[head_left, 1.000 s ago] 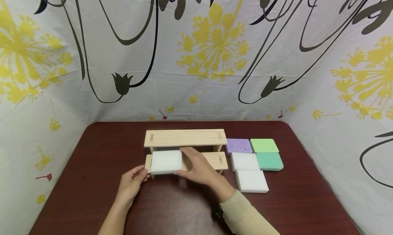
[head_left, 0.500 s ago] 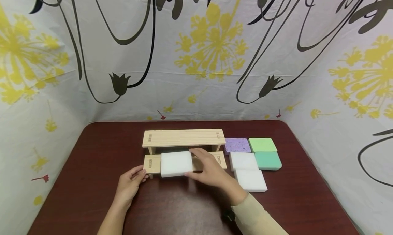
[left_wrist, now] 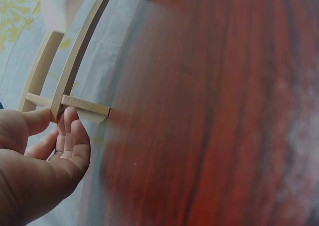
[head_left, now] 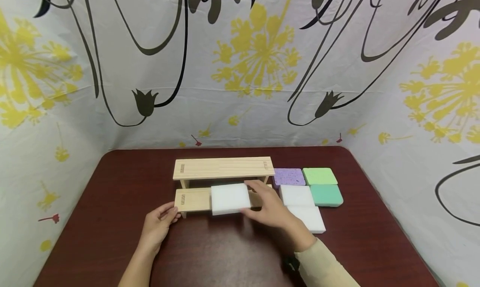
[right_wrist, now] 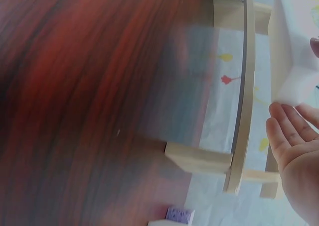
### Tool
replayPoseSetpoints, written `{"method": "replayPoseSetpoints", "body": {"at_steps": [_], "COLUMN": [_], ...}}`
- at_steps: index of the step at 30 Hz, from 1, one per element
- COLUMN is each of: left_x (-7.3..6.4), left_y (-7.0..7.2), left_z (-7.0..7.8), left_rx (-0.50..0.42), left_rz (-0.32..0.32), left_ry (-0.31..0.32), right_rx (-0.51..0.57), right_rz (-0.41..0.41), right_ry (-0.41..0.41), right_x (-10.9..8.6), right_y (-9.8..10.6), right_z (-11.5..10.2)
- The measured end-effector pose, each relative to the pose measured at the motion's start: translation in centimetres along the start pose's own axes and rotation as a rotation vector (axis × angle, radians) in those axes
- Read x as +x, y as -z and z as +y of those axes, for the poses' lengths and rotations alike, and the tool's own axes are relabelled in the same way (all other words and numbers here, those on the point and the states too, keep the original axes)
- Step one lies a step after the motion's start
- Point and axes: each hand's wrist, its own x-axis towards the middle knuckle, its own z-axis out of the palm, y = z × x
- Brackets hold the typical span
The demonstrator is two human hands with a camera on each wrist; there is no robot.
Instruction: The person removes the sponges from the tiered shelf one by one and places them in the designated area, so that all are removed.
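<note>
My right hand (head_left: 271, 208) holds a white sponge (head_left: 229, 198) by its right end, thumb at the near edge and fingers at the far edge. The sponge overlaps the front, lower step of a two-step wooden rack (head_left: 194, 198) and juts slightly past its near edge. From the right wrist, the fingers (right_wrist: 294, 134) show against the end of the white sponge (right_wrist: 281, 52). My left hand (head_left: 159, 226) pinches the left end of that lower step. In the left wrist view, thumb and fingers of the left hand (left_wrist: 47, 171) meet at the wood.
Behind is the rack's upper step (head_left: 223, 168). To its right lie a purple sponge (head_left: 289, 177), a light green sponge (head_left: 320, 176), a teal sponge (head_left: 326, 195) and two white sponges (head_left: 296, 195). All sit on a dark red-brown table (head_left: 131, 174) before a patterned cloth (head_left: 240, 124).
The white sponge has moved right along the lower step with my right hand, uncovering the step's left part. My left hand stays at the step's left end.
</note>
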Motion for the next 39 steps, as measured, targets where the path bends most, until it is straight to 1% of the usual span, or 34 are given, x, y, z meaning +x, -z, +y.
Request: {"method": "replayPoseSetpoints", "body": {"at_steps": [4,8,12,15,21,29,35,39], "left_x": [0.0,0.0,0.0,-0.1,-0.1,-0.1,-0.1,-0.1], "left_y": [0.0,-0.1,-0.1,-0.1,-0.1,0.0,-0.1,-0.1], "left_z": [0.0,0.0,0.1,0.1,0.2,0.2,0.2,0.2], "left_rx": [-0.002,0.002,0.004,0.004,0.006,0.000,-0.004,-0.005], "left_rz": [0.001,0.004,0.009,0.009,0.008,0.000,0.010,0.014], "left_ry": [-0.004,-0.010,-0.010,-0.009,-0.007,-0.019,-0.013,-0.012], "right_rx": [0.005,0.000,0.002,0.012,-0.004,-0.017,-0.029,-0.039], "right_rz": [0.009,0.032,0.034,0.030,0.063,0.095,0.121,0.144], "right_ry": [-0.002,0.019,0.026,0.017,0.035,-0.010,-0.054,-0.065], "right_x": [-0.5,-0.9,-1.3,-1.6,-2.5,-3.6,-4.3,-4.9], "right_y": [0.7,1.1,1.4,1.9,2.6,3.5,4.1,4.5], "right_z": [0.2,0.9,1.2,1.3,2.1,3.0,3.5,3.9]}}
